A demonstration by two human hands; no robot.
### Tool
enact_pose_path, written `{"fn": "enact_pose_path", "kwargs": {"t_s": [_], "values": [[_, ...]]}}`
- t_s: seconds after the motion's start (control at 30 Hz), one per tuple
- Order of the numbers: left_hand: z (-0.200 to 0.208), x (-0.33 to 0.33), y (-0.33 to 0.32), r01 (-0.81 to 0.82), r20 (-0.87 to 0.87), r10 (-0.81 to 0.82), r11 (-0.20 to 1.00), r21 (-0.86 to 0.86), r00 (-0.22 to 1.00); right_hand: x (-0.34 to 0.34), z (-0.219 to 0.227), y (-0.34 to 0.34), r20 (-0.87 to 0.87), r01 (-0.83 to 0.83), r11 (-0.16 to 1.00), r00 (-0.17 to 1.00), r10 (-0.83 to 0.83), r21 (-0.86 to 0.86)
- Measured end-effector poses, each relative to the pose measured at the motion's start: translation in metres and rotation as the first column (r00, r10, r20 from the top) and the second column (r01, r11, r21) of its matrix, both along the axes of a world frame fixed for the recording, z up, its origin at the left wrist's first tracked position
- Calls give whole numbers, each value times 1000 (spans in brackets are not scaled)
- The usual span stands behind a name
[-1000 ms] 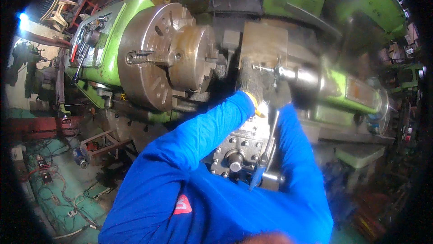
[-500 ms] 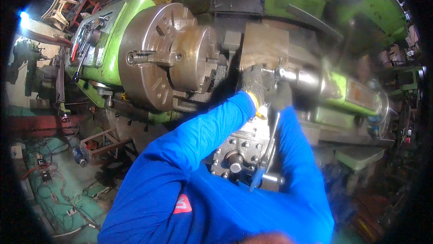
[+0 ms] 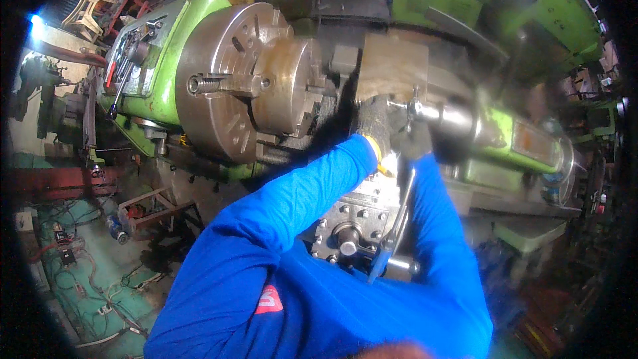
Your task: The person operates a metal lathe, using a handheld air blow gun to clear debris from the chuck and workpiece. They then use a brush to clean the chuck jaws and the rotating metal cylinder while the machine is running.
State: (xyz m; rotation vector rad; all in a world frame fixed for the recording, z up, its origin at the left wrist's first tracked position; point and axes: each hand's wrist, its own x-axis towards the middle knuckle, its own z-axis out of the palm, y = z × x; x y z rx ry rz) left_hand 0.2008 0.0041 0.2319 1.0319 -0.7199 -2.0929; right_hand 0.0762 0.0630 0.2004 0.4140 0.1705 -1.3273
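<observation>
My left hand [image 3: 373, 120], in a dark grey glove with a yellow cuff, reaches to the near face of a squarish metal block [image 3: 393, 67] on the lathe. Close beside it is my right hand [image 3: 413, 138], also gloved, by the near end of the tailstock quill [image 3: 446, 115]. The fingers of both hands are hidden or blurred, so what they hold does not show. Below the hands lies the carriage apron [image 3: 345, 216] with its bolts and a round shaft end. A long lever [image 3: 401, 216] slants past my right forearm.
To the left, the big lathe chuck [image 3: 212, 93] grips a thick round workpiece [image 3: 282, 83]. The green headstock [image 3: 163, 60] with its levers stands further left. At right is the green tailstock [image 3: 518, 140] with a handwheel [image 3: 565, 166]. Cables [image 3: 86, 279] lie on the green floor.
My right hand has shifted slightly at the quill. The left hand stays by the block, and the whole view has moved a little.
</observation>
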Motion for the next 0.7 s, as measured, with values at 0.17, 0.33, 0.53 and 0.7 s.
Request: {"fn": "enact_pose_path", "kwargs": {"t_s": [0.17, 0.33, 0.53, 0.7], "values": [[33, -5, 7, -133, -211, 242, 894, 429, 947, -11, -14, 3, -31, 28, 999, 999, -29, -32], [12, -7, 2, 23, 127, -35, 996, 89, 991, 8, 34, 17, -992, -188, 977, 91, -88, -104], [-23, -15, -5, 69, 268, -38, 992, -108, 963, 0, 12, 17, -949, -214, 946, 251, -190, -245], [16, -10, 6, -89, -17, 91, 988, 123, 996, -3, -2, 26, -989, -98, 985, 70, -133, -140]]}}
